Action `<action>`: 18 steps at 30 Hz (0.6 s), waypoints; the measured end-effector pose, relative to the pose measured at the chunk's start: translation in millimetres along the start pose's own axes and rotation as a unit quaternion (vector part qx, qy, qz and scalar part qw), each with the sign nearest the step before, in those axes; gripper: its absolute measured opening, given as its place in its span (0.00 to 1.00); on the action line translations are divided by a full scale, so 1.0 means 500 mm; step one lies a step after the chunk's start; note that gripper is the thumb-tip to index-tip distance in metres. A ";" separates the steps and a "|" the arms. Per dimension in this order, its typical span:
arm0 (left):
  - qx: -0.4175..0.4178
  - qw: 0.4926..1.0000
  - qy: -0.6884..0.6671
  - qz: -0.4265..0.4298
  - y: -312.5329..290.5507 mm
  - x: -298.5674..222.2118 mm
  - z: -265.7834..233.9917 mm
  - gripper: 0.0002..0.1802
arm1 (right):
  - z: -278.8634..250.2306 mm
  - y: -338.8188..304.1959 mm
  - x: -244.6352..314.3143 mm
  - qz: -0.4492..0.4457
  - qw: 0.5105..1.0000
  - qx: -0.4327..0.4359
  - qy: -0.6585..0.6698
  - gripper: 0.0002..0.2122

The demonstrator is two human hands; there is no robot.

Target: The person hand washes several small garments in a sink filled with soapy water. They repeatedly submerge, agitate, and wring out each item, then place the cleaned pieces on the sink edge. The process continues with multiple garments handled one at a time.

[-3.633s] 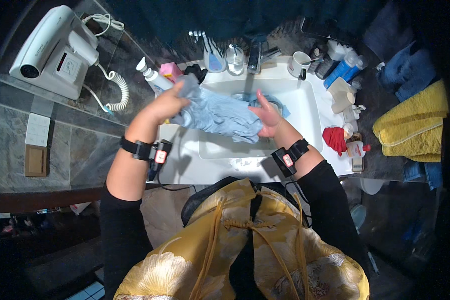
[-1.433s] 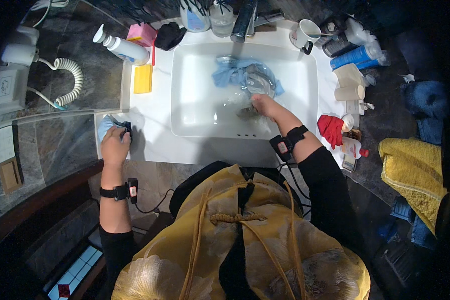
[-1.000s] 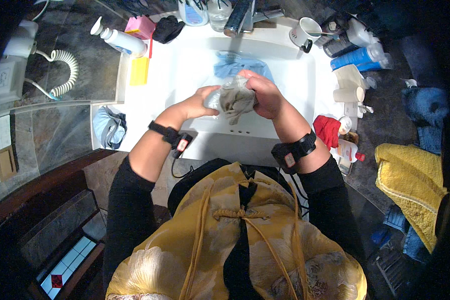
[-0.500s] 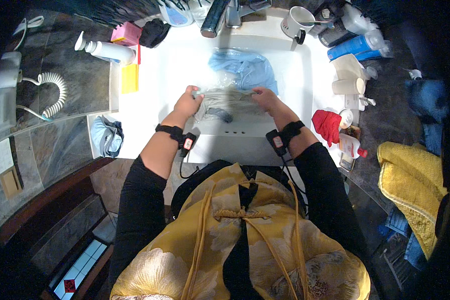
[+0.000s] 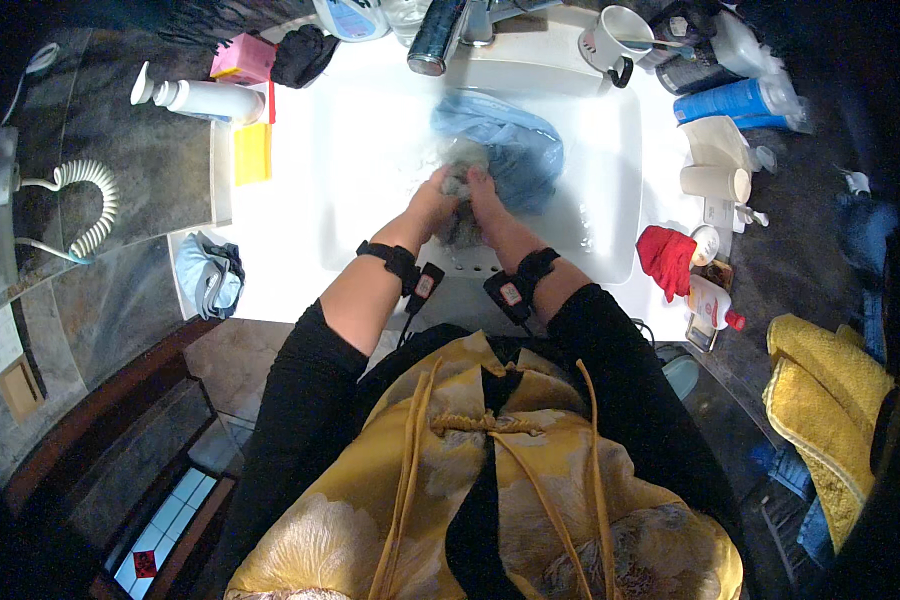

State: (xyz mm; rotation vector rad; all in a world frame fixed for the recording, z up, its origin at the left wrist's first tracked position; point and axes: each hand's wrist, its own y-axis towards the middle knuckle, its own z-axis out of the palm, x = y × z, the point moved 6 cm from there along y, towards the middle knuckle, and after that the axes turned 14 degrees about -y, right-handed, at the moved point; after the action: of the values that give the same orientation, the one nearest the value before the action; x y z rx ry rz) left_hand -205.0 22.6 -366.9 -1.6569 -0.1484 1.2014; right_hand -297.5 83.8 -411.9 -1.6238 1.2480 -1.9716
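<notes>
Both my hands are brought together over the white sink (image 5: 622, 215), closed on a wet grey cloth. My left hand (image 5: 431, 205) grips the bunched grey cloth (image 5: 462, 228) from one side. My right hand (image 5: 486, 203) presses against it from the other, so the two nearly touch. Some of the cloth bulges out beyond the fingers and some hangs below, between the wrists. Just beyond and to the right, a light blue cloth (image 5: 518, 145) lies soaking in the water. A dark-bodied faucet (image 5: 436, 45) reaches over the sink's far edge.
Left of the sink stand a white pump bottle (image 5: 205, 100), a pink box (image 5: 242, 60) and a folded blue cloth (image 5: 210, 272). On the right are a white mug (image 5: 615, 42), blue tubes (image 5: 725, 100), a paper cup (image 5: 718, 183), a red cloth (image 5: 665, 258) and a yellow towel (image 5: 830, 400).
My hands have moved inward and together, gathering the grey cloth that was stretched between them into a bunch. The view has shifted slightly.
</notes>
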 end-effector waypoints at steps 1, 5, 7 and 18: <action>0.012 0.998 -0.027 0.049 -0.008 -0.010 0.012 0.38 | 0.014 -0.008 0.002 0.034 0.990 0.064 0.121 0.34; -0.012 0.982 0.070 0.174 -0.045 -0.058 0.049 0.36 | 0.023 -0.032 0.032 0.075 0.941 0.125 0.306 0.30; -0.070 0.966 0.107 0.226 -0.063 -0.084 0.057 0.36 | 0.021 -0.036 0.049 0.066 0.920 0.140 0.360 0.25; -0.074 0.937 0.329 0.086 -0.074 -0.126 -0.032 0.27 | 0.025 -0.046 0.076 -0.130 0.973 0.097 -0.162 0.23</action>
State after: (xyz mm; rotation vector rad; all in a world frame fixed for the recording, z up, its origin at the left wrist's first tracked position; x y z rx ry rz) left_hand -207.8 -9.0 -299.5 -2.1543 0.3399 0.7101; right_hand -291.6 65.7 -370.0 -1.9853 0.7290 -1.8007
